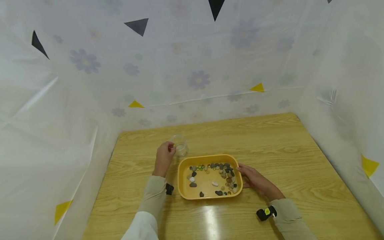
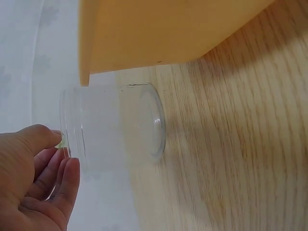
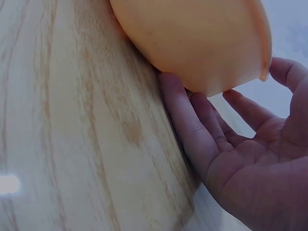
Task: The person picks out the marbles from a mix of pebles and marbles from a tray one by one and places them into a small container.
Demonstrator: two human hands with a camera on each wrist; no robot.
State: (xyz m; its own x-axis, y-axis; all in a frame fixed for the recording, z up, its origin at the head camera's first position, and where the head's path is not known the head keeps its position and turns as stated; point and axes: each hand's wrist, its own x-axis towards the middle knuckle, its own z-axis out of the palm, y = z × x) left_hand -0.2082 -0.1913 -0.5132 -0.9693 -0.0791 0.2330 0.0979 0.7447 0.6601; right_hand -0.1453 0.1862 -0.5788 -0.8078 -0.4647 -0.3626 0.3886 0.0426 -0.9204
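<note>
In the head view my left hand (image 1: 165,154) is at the rim of a clear round jar (image 1: 181,150), which stands on the table behind the tray's left corner. The left wrist view shows thumb and fingers pinching a small translucent yellow-green glass pebble (image 2: 60,144) right at the jar's rim. A yellow tray (image 1: 207,196) holds many stones and glass pebbles, mostly along its back and right sides. A white stone (image 1: 214,183) lies near its middle. My right hand (image 1: 255,180) touches the tray's right end, thumb at the rim and fairly straight fingers against the outer wall.
The wooden table (image 1: 300,166) extends around the tray and jar. White plastic sheeting (image 1: 198,53) with flower prints and triangle markers hangs behind and on both sides. Black wrist devices (image 1: 265,213) sit on both wrists.
</note>
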